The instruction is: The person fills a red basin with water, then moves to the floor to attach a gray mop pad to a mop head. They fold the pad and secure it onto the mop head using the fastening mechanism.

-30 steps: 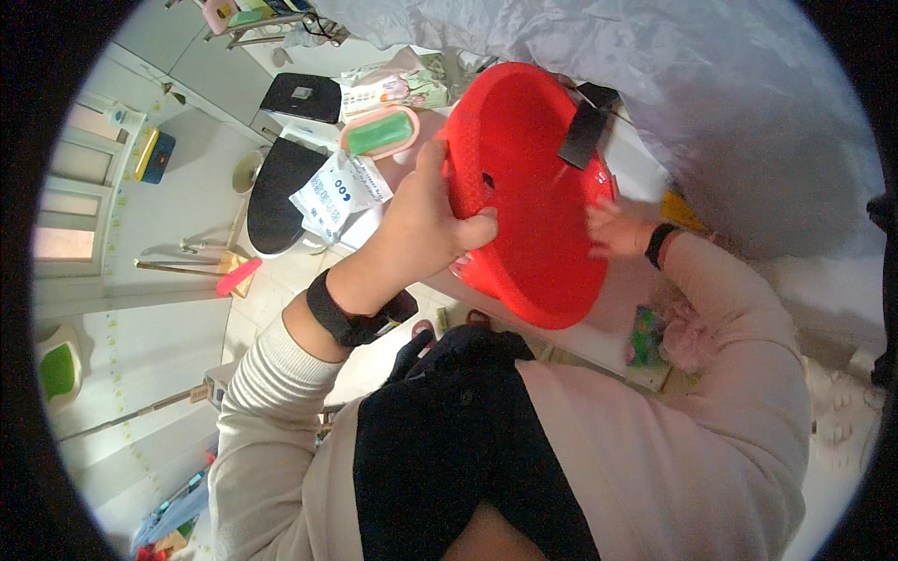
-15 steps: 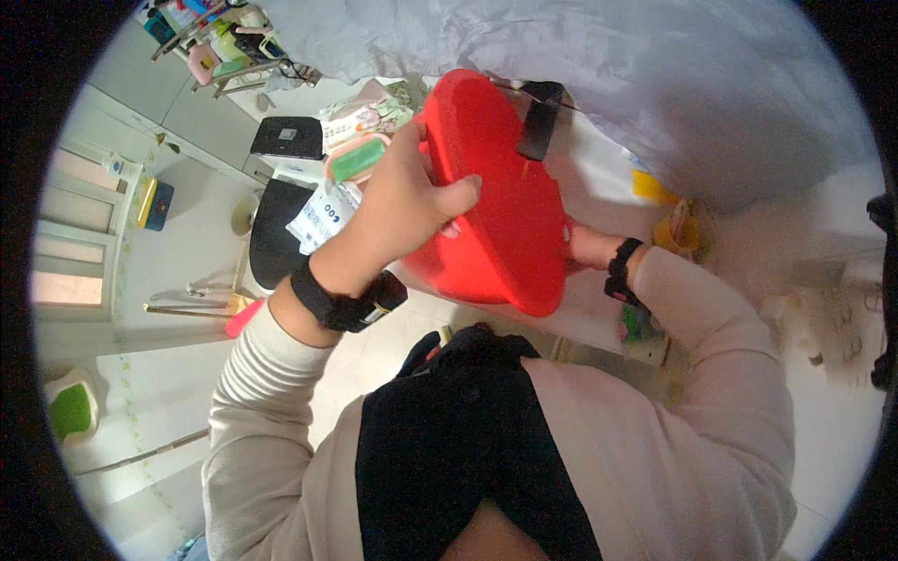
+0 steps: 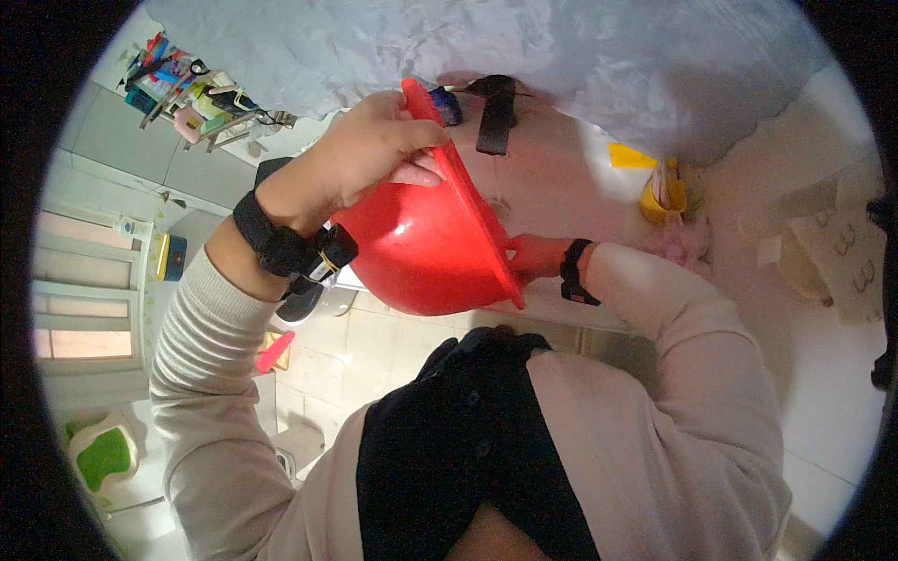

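The red basin (image 3: pixel 421 252) sits in the middle of the view, tipped steeply so that its rim runs as a slanted line from about 11 o'clock down to 5 o'clock, its rounded glossy underside turned toward the person's left. The left hand (image 3: pixel 369 154) is clenched on the upper end of the rim, at the basin's 11 o'clock: the fingers (image 3: pixel 416 173) curl over the edge and press against the outer wall, with the palm above the rim. The grip therefore lies at the basin's top, and the bowl hangs below and to the right of it. A black wristband (image 3: pixel 271 234) with a small device circles that wrist.

The right hand (image 3: pixel 533 254) is at the basin's lower rim, about 4 o'clock from the bowl's centre, touching the edge; the basin hides most of its fingers, so I cannot tell how firmly it grasps. A black watch (image 3: pixel 572 273) sits on that wrist.

Beyond the rim, at 1 o'clock, lies a pinkish surface (image 3: pixel 571 187) with a black strap (image 3: pixel 494 117) hanging over it. A yellow cup (image 3: pixel 659 194) stands at 3 o'clock, well apart from the basin. At 10 o'clock a wire rack (image 3: pixel 201 98) holds assorted toiletries. Pale floor tiles (image 3: pixel 374 351) show below the basin.
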### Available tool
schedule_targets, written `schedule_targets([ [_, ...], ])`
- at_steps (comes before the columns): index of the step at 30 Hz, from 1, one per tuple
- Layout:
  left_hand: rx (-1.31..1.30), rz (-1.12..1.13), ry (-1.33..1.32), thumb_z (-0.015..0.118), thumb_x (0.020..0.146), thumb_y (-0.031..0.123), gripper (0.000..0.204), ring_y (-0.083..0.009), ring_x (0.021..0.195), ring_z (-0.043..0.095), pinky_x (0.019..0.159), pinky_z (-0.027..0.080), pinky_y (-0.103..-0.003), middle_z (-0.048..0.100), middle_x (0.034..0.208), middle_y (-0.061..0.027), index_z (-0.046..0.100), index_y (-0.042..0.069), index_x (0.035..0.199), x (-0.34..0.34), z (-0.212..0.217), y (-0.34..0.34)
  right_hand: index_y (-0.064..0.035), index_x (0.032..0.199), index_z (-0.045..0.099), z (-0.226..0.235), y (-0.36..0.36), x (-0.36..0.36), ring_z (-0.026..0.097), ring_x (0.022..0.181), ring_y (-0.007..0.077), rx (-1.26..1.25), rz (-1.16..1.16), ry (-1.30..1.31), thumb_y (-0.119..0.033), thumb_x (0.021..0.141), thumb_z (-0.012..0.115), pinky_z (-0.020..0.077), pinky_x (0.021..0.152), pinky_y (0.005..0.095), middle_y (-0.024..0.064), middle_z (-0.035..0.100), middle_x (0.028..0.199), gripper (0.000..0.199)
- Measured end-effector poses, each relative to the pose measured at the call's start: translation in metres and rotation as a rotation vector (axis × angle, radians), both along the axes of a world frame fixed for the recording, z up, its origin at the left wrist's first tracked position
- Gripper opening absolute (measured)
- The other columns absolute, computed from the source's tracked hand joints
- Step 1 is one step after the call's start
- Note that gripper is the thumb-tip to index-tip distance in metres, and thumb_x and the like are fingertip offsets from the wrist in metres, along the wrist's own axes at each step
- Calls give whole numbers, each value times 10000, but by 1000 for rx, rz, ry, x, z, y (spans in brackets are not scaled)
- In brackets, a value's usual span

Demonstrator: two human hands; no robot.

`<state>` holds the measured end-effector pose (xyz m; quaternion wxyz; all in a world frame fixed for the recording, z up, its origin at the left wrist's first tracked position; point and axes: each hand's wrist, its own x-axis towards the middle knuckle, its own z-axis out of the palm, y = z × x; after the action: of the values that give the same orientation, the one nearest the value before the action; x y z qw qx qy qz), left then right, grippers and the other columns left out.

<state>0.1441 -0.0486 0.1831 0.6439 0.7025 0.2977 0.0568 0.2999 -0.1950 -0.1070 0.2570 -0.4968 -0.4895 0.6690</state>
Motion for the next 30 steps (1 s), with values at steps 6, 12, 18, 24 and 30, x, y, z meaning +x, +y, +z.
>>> schedule_targets([
  [6, 31, -27, 64, 613, 861, 87, 181, -161, 728, 657, 635, 583, -242, 645, 870, -101, 584, -40, 987, 18, 9, 5, -79, 1221, 555, 24, 14, -17, 606, 930, 194, 5, 90, -182, -130, 784, 701, 493, 808, 346, 87, 666, 1062, 463],
  [12, 177, -107, 116, 596, 899, 132, 232, -140, 759, 647, 645, 567, -238, 641, 931, -65, 542, 5, 1086, 28, 18, -4, -81, 1264, 508, 17, 35, -29, 605, 953, 197, -5, 11, 181, -125, 781, 716, 498, 816, 348, 90, 652, 1086, 528],
  [18, 256, -95, 53, 647, 860, 103, 255, -189, 715, 663, 630, 591, -262, 633, 870, -142, 559, -90, 1001, 28, 26, -19, -82, 1306, 461, 10, 47, -35, 605, 975, 200, -35, -27, 351, -120, 777, 731, 504, 825, 350, 93, 638, 1111, 595],
  [24, 273, -80, 71, 655, 848, 101, 242, -168, 698, 662, 620, 575, -249, 642, 826, -127, 563, -88, 969, 13, 35, -27, -83, 1349, 414, 11, 56, -39, 604, 998, 203, -67, -63, 450, -116, 774, 746, 509, 833, 353, 96, 623, 1136, 665],
  [30, 305, 53, -9, 672, 838, 130, 262, -161, 676, 659, 617, 556, -236, 646, 801, -108, 568, -62, 984, -27, 52, -29, -85, 1392, 367, 34, 64, -52, 604, 1021, 206, -82, -119, 506, -111, 770, 761, 515, 841, 355, 99, 609, 1160, 737],
])
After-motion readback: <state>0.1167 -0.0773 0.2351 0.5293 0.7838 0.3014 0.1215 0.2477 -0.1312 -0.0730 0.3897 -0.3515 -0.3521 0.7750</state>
